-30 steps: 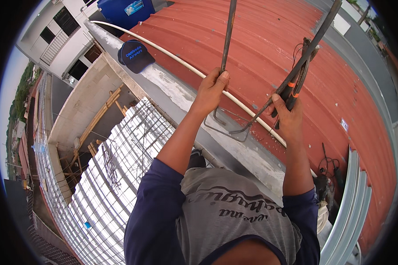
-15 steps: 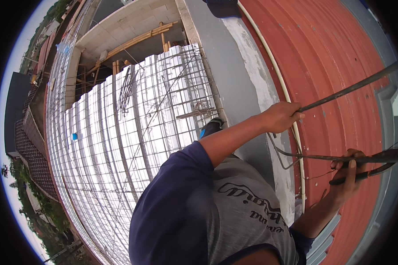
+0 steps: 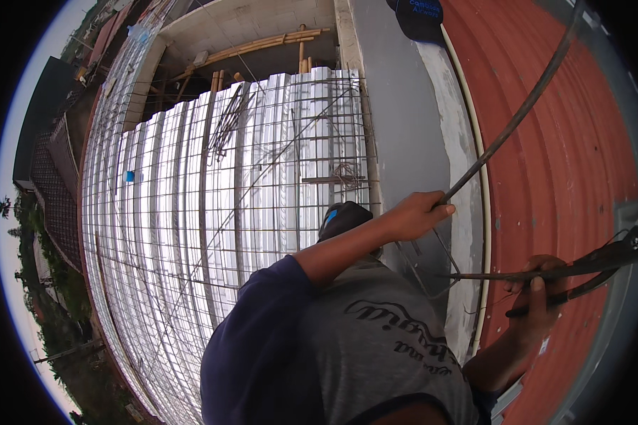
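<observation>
My left hand (image 3: 424,214) is closed around the lower end of a long dark metal rod (image 3: 521,110), which slants up to the upper right over the red roofing. Lower on the right, my right hand (image 3: 535,287) grips a dark pincer-like tool (image 3: 581,283) with two handles, joined near the right rim. A thin bar (image 3: 485,275) runs left from this hand to a bent piece of thin steel (image 3: 443,248) below my left hand. Where the bar ends behind my right fingers is hidden. Some thin wire hangs near that bar.
Steel mesh (image 3: 262,191) covers bright corrugated metal decking (image 3: 191,205) on the left, with loose bars (image 3: 227,124) on it. A grey ledge (image 3: 397,113) and pale pipe (image 3: 468,92) border red roofing (image 3: 532,142). A dark cap (image 3: 418,20) lies at the top; a dark shoe (image 3: 344,218) shows.
The view has shifted, and the scene sits farther right. My left hand has moved left and lower, with the rod now steeper. My right hand is lower, still gripping the tool.
</observation>
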Motion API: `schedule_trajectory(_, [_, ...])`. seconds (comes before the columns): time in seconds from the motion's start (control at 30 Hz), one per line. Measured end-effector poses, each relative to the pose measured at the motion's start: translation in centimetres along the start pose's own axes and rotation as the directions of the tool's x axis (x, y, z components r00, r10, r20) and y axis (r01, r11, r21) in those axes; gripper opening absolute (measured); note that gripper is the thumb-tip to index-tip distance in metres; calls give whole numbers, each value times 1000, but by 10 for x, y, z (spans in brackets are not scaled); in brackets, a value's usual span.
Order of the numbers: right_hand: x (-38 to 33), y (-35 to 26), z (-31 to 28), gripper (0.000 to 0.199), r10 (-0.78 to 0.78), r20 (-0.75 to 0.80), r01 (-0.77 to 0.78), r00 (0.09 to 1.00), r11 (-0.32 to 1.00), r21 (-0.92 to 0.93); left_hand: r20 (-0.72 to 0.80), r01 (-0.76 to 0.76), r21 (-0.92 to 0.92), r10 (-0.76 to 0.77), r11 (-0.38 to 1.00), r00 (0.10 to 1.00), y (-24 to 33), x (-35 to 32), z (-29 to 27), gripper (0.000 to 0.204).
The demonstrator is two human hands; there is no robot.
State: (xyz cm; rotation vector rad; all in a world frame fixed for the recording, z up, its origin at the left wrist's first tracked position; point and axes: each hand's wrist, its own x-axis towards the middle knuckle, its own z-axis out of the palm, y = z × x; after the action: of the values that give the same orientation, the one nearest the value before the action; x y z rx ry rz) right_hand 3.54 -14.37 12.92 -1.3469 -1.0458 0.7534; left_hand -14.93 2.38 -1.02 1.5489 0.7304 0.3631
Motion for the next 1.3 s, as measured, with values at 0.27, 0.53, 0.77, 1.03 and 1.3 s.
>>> schedule_trajectory(0.27, [10, 9, 48, 24, 139, -10, -139, 990, 990, 33, -208, -83, -232, 35, 969, 978, 1, 11, -28, 37])
schedule_trajectory(0.53, [61, 44, 112, 25, 134, 21, -136, 991, 978, 159, -470, -219, -335, 39, 916, 882, -3, 34, -114, 36])
schedule_trajectory(0.77, [122, 70, 179, 19, 241, 114, -264, 964, 921, 287, -567, -338, -205, 171, 919, 806, -3, 36, -223, 33])
schedule_trajectory(1.03, [184, 89, 242, 30, 291, 144, -323, 946, 886, 334, -629, -331, -244, 111, 911, 770, -26, 43, -315, 32])
schedule_trajectory(1.3, [225, 104, 278, 35, 365, 164, -399, 916, 871, 287, -686, -412, -339, 78, 846, 724, -37, 43, -375, 33])
